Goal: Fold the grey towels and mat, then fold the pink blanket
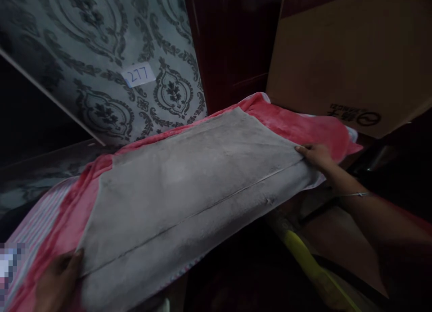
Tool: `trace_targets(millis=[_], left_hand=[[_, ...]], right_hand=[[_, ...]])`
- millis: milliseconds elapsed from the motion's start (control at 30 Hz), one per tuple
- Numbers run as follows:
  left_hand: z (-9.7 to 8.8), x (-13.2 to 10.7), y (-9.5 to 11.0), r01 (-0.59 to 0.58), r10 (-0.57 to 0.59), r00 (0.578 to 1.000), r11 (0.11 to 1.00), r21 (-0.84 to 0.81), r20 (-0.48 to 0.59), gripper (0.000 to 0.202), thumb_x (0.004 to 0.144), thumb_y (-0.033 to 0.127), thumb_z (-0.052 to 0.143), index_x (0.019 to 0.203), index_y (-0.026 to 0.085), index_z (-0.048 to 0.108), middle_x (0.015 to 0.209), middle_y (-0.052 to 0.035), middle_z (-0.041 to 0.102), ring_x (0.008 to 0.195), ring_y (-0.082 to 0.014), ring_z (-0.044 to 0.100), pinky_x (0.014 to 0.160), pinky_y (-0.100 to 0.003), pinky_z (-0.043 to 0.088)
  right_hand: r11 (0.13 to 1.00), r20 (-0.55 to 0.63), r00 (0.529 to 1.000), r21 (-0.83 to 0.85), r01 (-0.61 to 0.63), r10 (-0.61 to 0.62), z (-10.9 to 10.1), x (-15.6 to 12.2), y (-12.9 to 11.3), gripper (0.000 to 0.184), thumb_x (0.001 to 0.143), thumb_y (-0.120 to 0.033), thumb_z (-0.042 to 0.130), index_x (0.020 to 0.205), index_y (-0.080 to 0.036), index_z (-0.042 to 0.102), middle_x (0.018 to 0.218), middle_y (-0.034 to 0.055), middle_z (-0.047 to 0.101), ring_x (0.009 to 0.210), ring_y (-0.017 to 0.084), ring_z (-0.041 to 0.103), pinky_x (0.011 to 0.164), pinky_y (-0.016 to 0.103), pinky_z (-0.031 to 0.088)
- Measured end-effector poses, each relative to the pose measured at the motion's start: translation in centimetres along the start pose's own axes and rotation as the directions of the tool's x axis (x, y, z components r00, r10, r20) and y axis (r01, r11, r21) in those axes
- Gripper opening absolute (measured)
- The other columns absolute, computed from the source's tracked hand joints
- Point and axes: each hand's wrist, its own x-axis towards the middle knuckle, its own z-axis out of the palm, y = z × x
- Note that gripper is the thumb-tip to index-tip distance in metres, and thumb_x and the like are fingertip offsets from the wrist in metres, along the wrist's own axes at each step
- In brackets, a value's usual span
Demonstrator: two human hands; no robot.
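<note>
Grey cloth [189, 181], between left hand [58, 278] and right hand [315, 155], both pinched closed on its edge; uneven tugging could skew it.

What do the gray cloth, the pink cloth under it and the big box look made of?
Gray cloth: a soft matte fabric, perhaps short-napped, faintly mottled and creasing near the right hand. Pink cloth: likely plush or fleece, going by its soft sheen and rounded folds. Box: most likely cardboard, matte, judging by its plain brown face and dark print.

Two hands [317, 156], one grey cloth [189, 177], perhaps one blanket [303, 125].
</note>
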Motion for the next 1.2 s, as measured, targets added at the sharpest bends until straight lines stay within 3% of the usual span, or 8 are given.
trace_targets(millis=[167, 300, 400, 500, 600, 667, 867, 1200], left_hand=[[0.0, -0.2, -0.6, 0.197, -0.193, 0.98, 0.968, -0.156, 0.04, 0.033, 0.078, 0.057, 0.041, 0.082, 0.03, 0.06, 0.076, 0.0052, 0.075, 0.098, -0.0312, 0.068, 0.089, -0.048, 0.055], [-0.8, 0.3, 1.3, 0.109, -0.107, 0.994, 0.991, 0.083, -0.023, 0.058, 0.084, 0.045, 0.035, 0.115, 0.004, 0.063, 0.117, -0.0235, 0.069, 0.112, -0.0384, 0.064, 0.095, -0.052, 0.051], [-0.3, 0.6, 6.2, -0.133, 0.157, 0.979, 0.974, 0.181, -0.127, 0.065, 0.088, 0.041, 0.036, 0.133, -0.003, 0.051, 0.133, -0.0286, 0.058, 0.126, -0.0396, 0.055, 0.103, -0.055, 0.045], [1.4, 0.2, 13.2, -0.467, 0.471, 0.882, 0.875, 0.128, 0.001, 0.061, 0.094, 0.038, 0.039, 0.142, 0.002, 0.045, 0.152, -0.0234, 0.043, 0.143, -0.0345, 0.037, 0.116, -0.051, 0.034], [3.6, -0.8, 18.2, -0.618, 0.598, 0.783, 0.778, 0.109, 0.169, 0.06, 0.098, 0.042, 0.039, 0.152, 0.016, 0.038, 0.163, -0.0137, 0.025, 0.15, -0.0371, 0.022, 0.118, -0.06, 0.024], [4.8, -1.5, 19.2, -0.635, 0.604, 0.765, 0.766, 0.105, 0.222, 0.059, 0.099, 0.045, 0.035, 0.154, 0.022, 0.035, 0.164, -0.0096, 0.022, 0.151, -0.0368, 0.018, 0.119, -0.062, 0.02], [5.5, -2.4, 16.9, -0.591, 0.553, 0.8, 0.794, 0.144, 0.232, 0.061, 0.099, 0.05, 0.032, 0.156, 0.027, 0.031, 0.165, -0.0061, 0.018, 0.152, -0.0338, 0.012, 0.12, -0.061, 0.018], [3.1, -3.5, 9.7, -0.194, 0.142, 0.974, 0.923, 0.331, 0.176, 0.068, 0.097, 0.057, 0.032, 0.157, 0.025, 0.026, 0.165, -0.0135, 0.016, 0.151, -0.0376, 0.014, 0.117, -0.059, 0.022]], right_hand=[[0.981, 0.013, 0.995, -0.167, 0.103, -0.102, -0.3, 0.1, 1.0, 0.02, 0.086, -0.036, 0.056, 0.076, -0.02, 0.063, 0.082, 0.0132, 0.064, 0.09, 0.031, 0.061, 0.078, 0.041, 0.043], [0.936, -0.092, 0.956, -0.25, 0.247, -0.277, -0.3, -0.8, -0.1, 0.038, 0.093, -0.047, 0.045, 0.108, -0.02, 0.066, 0.107, 0.0191, 0.064, 0.108, 0.041, 0.057, 0.087, 0.052, 0.044], [0.827, -0.051, 0.849, -0.264, 0.497, -0.527, 1.4, -2.3, -4.4, 0.053, 0.096, -0.05, 0.037, 0.131, -0.016, 0.057, 0.135, 0.0206, 0.054, 0.127, 0.041, 0.046, 0.104, 0.054, 0.038], [0.685, 0.134, 0.723, -0.241, 0.688, -0.678, 4.7, -4.4, -9.8, 0.06, 0.098, -0.048, 0.034, 0.144, -0.01, 0.047, 0.152, 0.0205, 0.039, 0.138, 0.037, 0.037, 0.113, 0.053, 0.03], [0.574, 0.332, 0.631, -0.262, 0.776, -0.702, 8.0, -6.2, -12.4, 0.062, 0.098, -0.052, 0.034, 0.15, -0.019, 0.042, 0.159, 0.0142, 0.03, 0.145, 0.038, 0.027, 0.114, 0.061, 0.024], [0.542, 0.457, 0.604, -0.274, 0.794, -0.654, 9.6, -6.9, -12.1, 0.064, 0.096, -0.057, 0.032, 0.152, -0.026, 0.04, 0.16, 0.0094, 0.031, 0.146, 0.037, 0.025, 0.113, 0.063, 0.024], [0.551, 0.521, 0.598, -0.265, 0.791, -0.609, 10.5, -6.4, -9.3, 0.07, 0.095, -0.063, 0.024, 0.156, -0.03, 0.032, 0.162, 0.0046, 0.026, 0.149, 0.032, 0.021, 0.117, 0.057, 0.025], [0.554, 0.494, 0.608, -0.272, 0.787, -0.621, 10.9, -6.4, -8.7, 0.075, 0.091, -0.067, 0.025, 0.155, -0.031, 0.035, 0.16, 0.0035, 0.028, 0.148, 0.034, 0.024, 0.117, 0.058, 0.027]])
